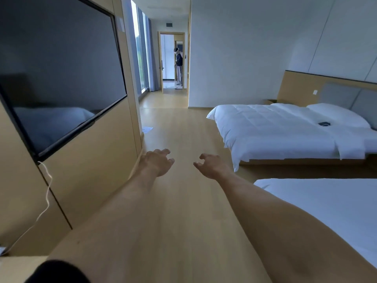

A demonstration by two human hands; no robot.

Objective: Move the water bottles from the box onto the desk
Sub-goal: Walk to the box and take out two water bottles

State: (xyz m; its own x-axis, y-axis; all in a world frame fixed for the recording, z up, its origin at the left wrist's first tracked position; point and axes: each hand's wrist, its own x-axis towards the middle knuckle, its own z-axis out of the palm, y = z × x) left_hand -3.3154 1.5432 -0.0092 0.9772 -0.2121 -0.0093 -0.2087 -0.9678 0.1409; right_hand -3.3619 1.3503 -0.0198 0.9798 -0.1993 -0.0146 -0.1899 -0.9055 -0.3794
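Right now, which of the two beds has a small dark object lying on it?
The farther bed, by the headboard: a small dark object lies near its pillow. The nearer bed shows only white bedding.

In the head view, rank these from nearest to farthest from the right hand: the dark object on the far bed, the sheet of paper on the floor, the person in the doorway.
From the right hand:
1. Sheet of paper, on the floor to the left, by the wall corner.
2. Dark object, on the far bed, to the right.
3. Person, in the doorway at the end of the hall.
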